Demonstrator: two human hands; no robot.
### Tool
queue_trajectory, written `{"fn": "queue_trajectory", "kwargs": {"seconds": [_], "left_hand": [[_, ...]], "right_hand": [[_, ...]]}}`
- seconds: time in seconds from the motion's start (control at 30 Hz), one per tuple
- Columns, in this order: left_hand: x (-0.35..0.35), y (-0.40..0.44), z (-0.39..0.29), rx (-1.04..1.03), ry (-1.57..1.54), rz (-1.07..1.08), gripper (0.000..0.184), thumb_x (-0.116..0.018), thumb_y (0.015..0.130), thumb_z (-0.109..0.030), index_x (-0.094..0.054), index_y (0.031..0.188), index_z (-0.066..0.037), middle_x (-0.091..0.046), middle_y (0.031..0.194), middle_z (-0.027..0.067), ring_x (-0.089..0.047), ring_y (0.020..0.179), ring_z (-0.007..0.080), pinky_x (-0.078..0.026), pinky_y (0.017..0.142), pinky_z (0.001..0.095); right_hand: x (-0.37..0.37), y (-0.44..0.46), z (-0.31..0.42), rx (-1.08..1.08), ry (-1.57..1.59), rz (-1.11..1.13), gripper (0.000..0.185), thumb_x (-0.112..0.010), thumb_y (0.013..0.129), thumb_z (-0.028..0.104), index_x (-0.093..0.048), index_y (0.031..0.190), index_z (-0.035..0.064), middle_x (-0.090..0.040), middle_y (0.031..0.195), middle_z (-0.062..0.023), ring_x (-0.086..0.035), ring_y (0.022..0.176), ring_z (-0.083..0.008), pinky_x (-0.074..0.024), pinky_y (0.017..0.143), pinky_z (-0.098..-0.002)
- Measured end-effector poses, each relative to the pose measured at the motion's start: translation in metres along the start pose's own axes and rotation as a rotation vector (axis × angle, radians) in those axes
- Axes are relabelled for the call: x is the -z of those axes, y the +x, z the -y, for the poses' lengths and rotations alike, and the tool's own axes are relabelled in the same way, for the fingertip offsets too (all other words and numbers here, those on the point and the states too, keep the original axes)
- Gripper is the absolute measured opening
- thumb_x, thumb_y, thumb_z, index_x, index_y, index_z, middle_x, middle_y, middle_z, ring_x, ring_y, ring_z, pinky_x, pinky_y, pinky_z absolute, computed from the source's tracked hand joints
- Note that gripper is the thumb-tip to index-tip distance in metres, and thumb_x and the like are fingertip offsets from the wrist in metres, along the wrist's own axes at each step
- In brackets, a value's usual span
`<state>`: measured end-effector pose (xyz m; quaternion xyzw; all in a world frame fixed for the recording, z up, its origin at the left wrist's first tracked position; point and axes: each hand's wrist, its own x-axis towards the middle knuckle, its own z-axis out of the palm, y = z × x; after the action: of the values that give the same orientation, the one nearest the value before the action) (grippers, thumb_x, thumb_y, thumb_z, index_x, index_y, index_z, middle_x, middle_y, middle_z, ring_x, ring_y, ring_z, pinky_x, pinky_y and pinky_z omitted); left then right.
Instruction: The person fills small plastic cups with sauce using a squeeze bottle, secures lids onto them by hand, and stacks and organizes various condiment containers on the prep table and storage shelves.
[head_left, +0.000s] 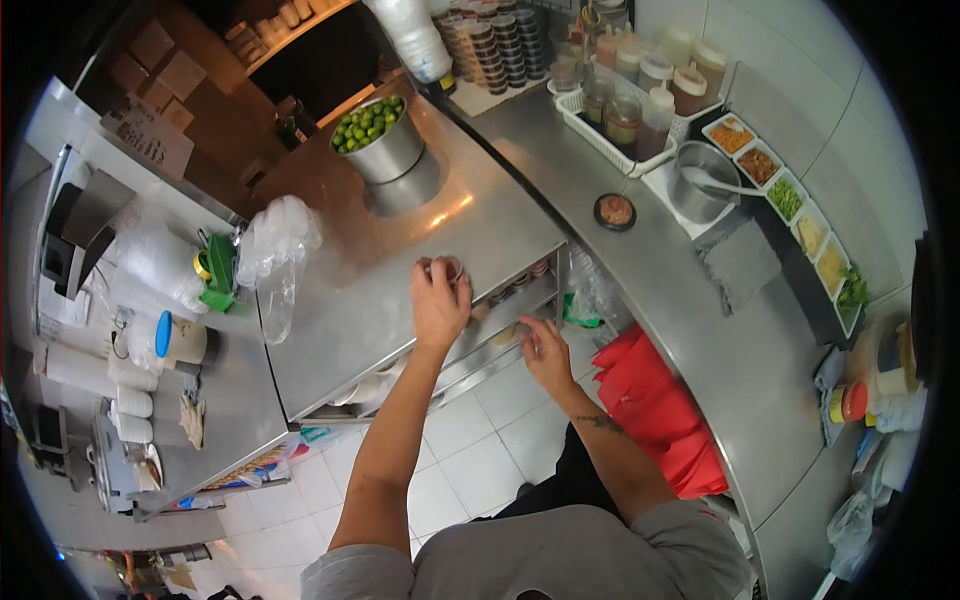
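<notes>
My left hand (440, 300) is closed around a small round cup (454, 268) at the front edge of the steel counter (350, 290). The fingers cover most of the cup, and its contents cannot be made out. Lower and to the right, my right hand (545, 355) hangs in front of the under-counter shelf, its fingers apart and partly curled, with nothing visible in them. Small round containers (515, 284) sit in that shelf, close to both hands.
A steel pot of green limes (398, 150) stands at the back of the counter. Plastic bags (280, 240) lie at its left. On the right counter are a small dark dish (614, 211), a grey cloth (740, 262) and a bottle basket (612, 135). Red bags (655, 410) hang below.
</notes>
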<state>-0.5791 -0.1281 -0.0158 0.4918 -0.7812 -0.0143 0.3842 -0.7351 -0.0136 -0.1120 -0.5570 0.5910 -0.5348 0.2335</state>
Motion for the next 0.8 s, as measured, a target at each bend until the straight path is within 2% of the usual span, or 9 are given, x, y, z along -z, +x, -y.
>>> {"fn": "queue_trajectory", "kwargs": {"seconds": [0.1, 0.13, 0.23, 0.43, 0.53, 0.57, 0.63, 0.73, 0.8], "left_hand": [[-0.001, -0.001, 0.0, 0.05, -0.026, 0.007, 0.028, -0.064, 0.084, -0.015, -0.054, 0.107, -0.002, -0.051, 0.106, 0.0229, -0.052, 0.097, 0.0406, -0.043, 0.087, 0.0471], [0.0, 0.0, 0.001, 0.05, 0.013, 0.034, 0.034, -0.063, 0.083, -0.015, -0.051, 0.112, -0.003, -0.048, 0.11, 0.0251, -0.05, 0.101, 0.0431, -0.043, 0.088, 0.0488], [-0.006, -0.001, 0.007, 0.08, 0.026, 0.013, 0.036, -0.063, 0.082, -0.014, -0.05, 0.113, -0.001, -0.048, 0.111, 0.0251, -0.05, 0.102, 0.0428, -0.042, 0.089, 0.0487], [-0.005, 0.002, 0.006, 0.12, 0.03, 0.021, 0.034, -0.064, 0.08, -0.012, -0.051, 0.11, -0.001, -0.051, 0.105, 0.0223, -0.051, 0.097, 0.0411, -0.043, 0.087, 0.0475], [0.002, 0.015, -0.018, 0.217, -0.141, 0.044, 0.029, -0.067, 0.077, -0.009, -0.055, 0.102, -0.001, -0.053, 0.097, 0.0194, -0.053, 0.091, 0.0372, -0.045, 0.081, 0.0438], [-0.004, 0.029, -0.022, 0.244, -0.208, 0.062, 0.028, -0.068, 0.077, -0.008, -0.055, 0.101, -0.001, -0.053, 0.096, 0.0189, -0.054, 0.091, 0.0365, -0.046, 0.08, 0.0432], [-0.02, 0.076, -0.024, 0.085, -0.204, 0.084, 0.028, -0.067, 0.078, -0.005, -0.056, 0.104, -0.002, -0.053, 0.097, 0.017, -0.054, 0.092, 0.0354, -0.045, 0.082, 0.043], [-0.046, 0.205, -0.036, -0.103, -0.236, 0.018, 0.029, -0.064, 0.078, -0.002, -0.056, 0.106, -0.003, -0.054, 0.099, 0.0157, -0.054, 0.093, 0.0352, -0.045, 0.083, 0.0427], [-0.075, 0.299, -0.033, -0.221, -0.273, -0.072, 0.025, -0.063, 0.08, -0.002, -0.056, 0.104, -0.003, -0.054, 0.095, 0.0149, -0.054, 0.09, 0.0337, -0.044, 0.08, 0.0432]], "right_hand": [[0.028, 0.022, 0.032, 0.058, 0.057, -0.051, 0.033, -0.063, 0.082, 0.001, -0.061, 0.115, 0.0054, -0.05, 0.076, -0.0069, -0.05, 0.063, -0.0177, -0.0456, 0.058, -0.0301], [0.037, 0.035, 0.044, 0.088, 0.082, -0.083, 0.032, -0.064, 0.082, 0.002, -0.061, 0.114, 0.0045, -0.049, 0.076, -0.0065, -0.046, 0.061, -0.0158, -0.0423, 0.053, -0.0292], [0.068, 0.076, 0.071, 0.135, 0.122, -0.11, 0.032, -0.066, 0.082, 0.003, -0.061, 0.113, 0.0042, -0.049, 0.073, -0.005, -0.045, 0.058, -0.014, -0.0403, 0.05, -0.028], [0.128, 0.115, 0.059, 0.045, 0.113, -0.165, 0.016, -0.067, 0.084, 0.005, -0.064, 0.1, 0.0046, -0.045, 0.064, -0.0021, -0.041, 0.056, -0.0101, -0.0375, 0.05, -0.0256], [0.157, 0.102, 0.035, -0.017, 0.035, -0.17, 0.016, -0.066, 0.084, 0.004, -0.064, 0.099, 0.0043, -0.046, 0.065, -0.0024, -0.042, 0.056, -0.0109, -0.0383, 0.052, -0.026], [0.168, 0.1, 0.032, -0.064, 0.002, -0.154, 0.016, -0.066, 0.084, 0.004, -0.064, 0.099, 0.0042, -0.048, 0.066, -0.003, -0.043, 0.056, -0.0116, -0.0389, 0.052, -0.0262], [0.182, 0.095, 0.038, -0.118, -0.148, -0.253, 0.014, -0.065, 0.084, 0.005, -0.063, 0.098, 0.004, -0.052, 0.07, -0.0052, -0.044, 0.055, -0.0134, -0.0399, 0.052, -0.0269], [0.191, 0.094, 0.032, -0.219, -0.361, -0.356, 0.012, -0.066, 0.083, 0.006, -0.064, 0.095, 0.0051, -0.047, 0.064, -0.0044, -0.044, 0.054, -0.0138, -0.0381, 0.052, -0.0275], [0.185, 0.094, 0.03, -0.205, -0.483, -0.32, 0.011, -0.066, 0.083, 0.007, -0.063, 0.094, 0.0051, -0.049, 0.065, -0.0066, -0.047, 0.053, -0.0171, -0.04, 0.052, -0.0304]]}}
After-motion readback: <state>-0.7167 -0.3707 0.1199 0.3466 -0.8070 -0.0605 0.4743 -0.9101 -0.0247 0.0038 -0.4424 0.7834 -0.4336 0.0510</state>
